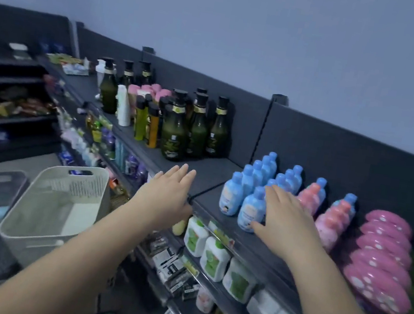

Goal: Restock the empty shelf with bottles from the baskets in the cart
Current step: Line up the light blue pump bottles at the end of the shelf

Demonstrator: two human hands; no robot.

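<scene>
Both hands flat, holding nothing: right hand (288, 218) just beside upright blue bottles (232, 196) on shelf (212, 168), left hand (168, 191) over bare gap, nearer the white basket (77, 217) behind-left.

One wide-angle view comes from a camera worn on the person's head, looking forward and down along both outstretched forearms. It faces the dark top shelf (213, 170) at close range, within arm's reach, with the left hand (168, 191) and right hand (285, 218) mid-frame. The shelf run slants from lower right to upper left, below a pale wall (248, 27). A white basket (52, 203) sits low on the left.
</scene>
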